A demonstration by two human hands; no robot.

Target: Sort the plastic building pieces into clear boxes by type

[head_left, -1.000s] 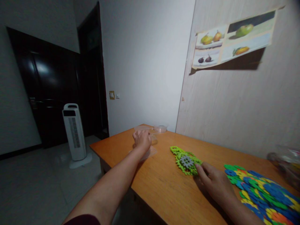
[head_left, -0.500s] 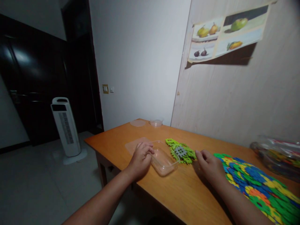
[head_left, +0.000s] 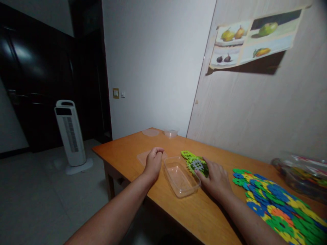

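A clear rectangular plastic container stands uncovered on the table, with nothing visible inside. Just left of it is my left hand, its fingers curled in and no object showing in them. A flat translucent lid lies partly behind that hand. Beyond the container's right side is a heap of lime-green plastic snowflake pieces, with a grey lattice piece on top. Over the heap's right edge reaches my right hand, thumb and fingers apart around the pieces; its fingertips are partly hidden.
A wide spread of multicoloured flower-shaped pieces covers the table's right side. Behind it lies a clear bag of pieces. A round clear tub and a round lid sit at the far corner. A white tower fan stands on the floor.
My left hand has come off the container's rim and curled up. The container sits slightly nearer and to the right. My right hand has moved left onto the green heap, its fingers spreading.
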